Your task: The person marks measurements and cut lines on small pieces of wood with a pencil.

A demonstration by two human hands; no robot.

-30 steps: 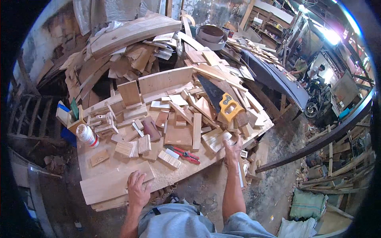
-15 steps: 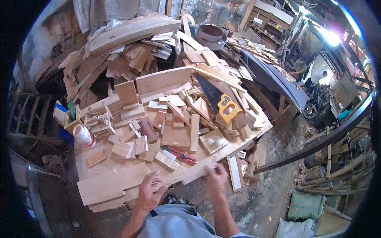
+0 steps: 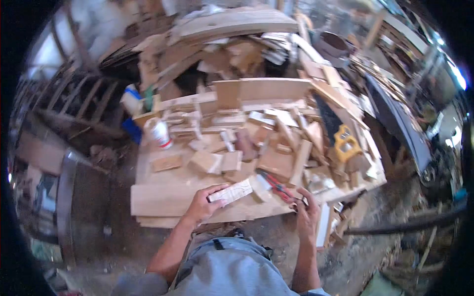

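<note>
My left hand (image 3: pixel 205 204) is closed round one end of a pale wood block (image 3: pixel 232 193) with dark lines drawn on its face, held above the front edge of the workbench (image 3: pixel 177 197). My right hand (image 3: pixel 307 209) is at the bench's front edge, thumb and fingers curled in at the near end of red pliers (image 3: pixel 277 186). Blur hides whether the pliers are lifted. Beside them on the bench lies another small wood block (image 3: pixel 261 193). A handsaw with a yellow handle (image 3: pixel 347 143) leans on the offcuts further right.
Wood offcuts (image 3: pixel 276 160) cover much of the bench. A white bottle (image 3: pixel 160 133) stands at its left, near a flat wood piece (image 3: pixel 167 163). A long board (image 3: pixel 163 200) lies along the front edge. Large curved timbers (image 3: pixel 237 24) are stacked behind.
The view has swung left, so the bench appears further right. The pale wood block was in my right hand and is now in my left. My right hand has come to the pliers.
</note>
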